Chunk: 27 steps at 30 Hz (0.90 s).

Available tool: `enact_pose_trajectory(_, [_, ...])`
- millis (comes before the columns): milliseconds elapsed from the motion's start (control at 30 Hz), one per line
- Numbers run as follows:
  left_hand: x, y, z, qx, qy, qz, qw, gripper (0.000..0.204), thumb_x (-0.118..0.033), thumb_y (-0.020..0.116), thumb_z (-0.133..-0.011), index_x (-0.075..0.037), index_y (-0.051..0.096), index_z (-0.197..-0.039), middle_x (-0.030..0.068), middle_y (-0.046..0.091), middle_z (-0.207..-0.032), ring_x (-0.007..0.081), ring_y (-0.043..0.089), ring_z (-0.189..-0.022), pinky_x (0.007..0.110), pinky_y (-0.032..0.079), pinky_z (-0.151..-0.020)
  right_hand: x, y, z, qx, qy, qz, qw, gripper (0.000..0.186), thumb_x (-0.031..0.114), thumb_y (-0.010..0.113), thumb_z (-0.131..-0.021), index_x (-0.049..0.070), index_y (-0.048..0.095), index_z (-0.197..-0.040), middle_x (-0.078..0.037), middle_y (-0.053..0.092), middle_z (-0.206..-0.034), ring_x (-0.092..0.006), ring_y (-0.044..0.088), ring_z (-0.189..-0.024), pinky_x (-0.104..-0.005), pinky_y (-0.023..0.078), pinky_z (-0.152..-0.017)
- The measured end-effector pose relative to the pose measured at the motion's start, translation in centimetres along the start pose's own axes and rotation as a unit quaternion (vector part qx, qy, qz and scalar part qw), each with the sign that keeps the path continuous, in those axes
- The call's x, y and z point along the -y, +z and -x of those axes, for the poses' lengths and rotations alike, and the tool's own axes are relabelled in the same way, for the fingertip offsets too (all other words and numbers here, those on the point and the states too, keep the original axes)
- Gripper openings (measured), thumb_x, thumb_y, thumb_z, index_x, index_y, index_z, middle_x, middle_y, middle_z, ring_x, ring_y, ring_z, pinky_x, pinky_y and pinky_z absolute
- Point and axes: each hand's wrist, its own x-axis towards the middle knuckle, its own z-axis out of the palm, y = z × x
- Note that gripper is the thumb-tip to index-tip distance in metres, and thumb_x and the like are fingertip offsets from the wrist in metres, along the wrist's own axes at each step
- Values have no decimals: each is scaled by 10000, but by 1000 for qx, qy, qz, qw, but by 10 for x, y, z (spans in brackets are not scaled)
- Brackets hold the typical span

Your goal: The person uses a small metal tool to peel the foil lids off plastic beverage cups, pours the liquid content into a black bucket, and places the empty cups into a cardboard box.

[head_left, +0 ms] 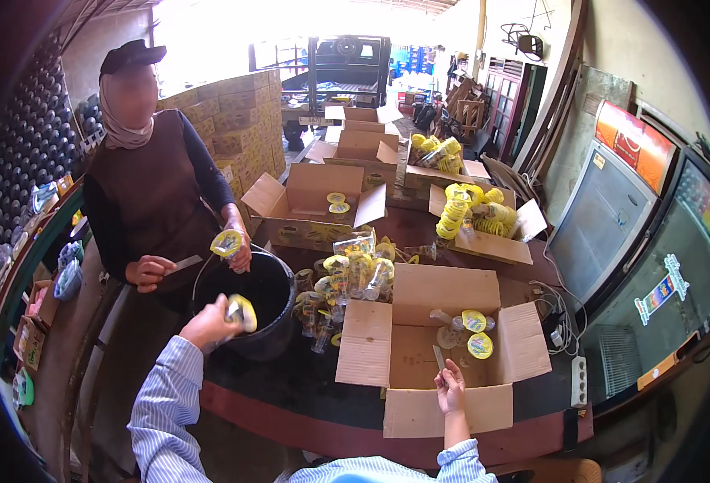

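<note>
Head-worn fisheye view: looks forward and down across table (327, 385), from close above near edge.

Matt brown cardboard box (364, 342); glossy clear plastic cups (383, 274) with shiny yellow lids (480, 346); smooth black plastic bucket (266, 348); striped cloth sleeve (161, 410); smooth dark tabletop (314, 390).

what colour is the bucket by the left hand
The bucket is black, best seen in the head view.

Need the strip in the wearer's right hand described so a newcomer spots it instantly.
On the dark table, find the nearest open cardboard box. At its near side, the wearer's right hand holds a thin, flat, greyish strip. Unlike the similar strip in the co-worker's right hand, this one is at the box.
</note>
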Motion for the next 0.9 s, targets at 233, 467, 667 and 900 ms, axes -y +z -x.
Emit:
enact_pose_trajectory(233, [-8,27,15,-89,73,25,993,550,-318,695,-665,7,467,-1045,218,554,-996,347,547,-948,390,444,-786,0,2,1,-17,5,12,1000,287,-6,547,-813,48,535,-1095,10,561,-727,-75,548,-661,-191,492,-637])
enact_pose_trajectory(467, [10,39,9,-139,58,-103,983,616,-268,669,-704,10,374,-1167,220,527,-1014,376,557,-901,430,465,-769,0,2,0,8,5,19,1000,288,2,538,-821,52,532,-1104,21,546,-715,-69,534,-671,-188,486,-653])
enact_pose_trajectory(667, [2,28,5,-109,15,-80,991,643,-336,664,-703,-6,375,-1174,242,546,-1028,361,563,-937,422,466,-785,-1,-4,-2,7,-1,6,1000,305,1,542,-821,50,521,-1121,22,547,-713,-68,533,-661,-188,489,-646])
enact_pose_trajectory(900, [7,30,0,-81,-19,-59,995,686,-357,655,-705,27,357,-1189,255,554,-1028,362,545,-980,403,442,-819,0,-1,1,-2,-3,1,1000,289,16,550,-821,57,535,-1107,6,538,-724,-86,512,-655,-208,479,-641])
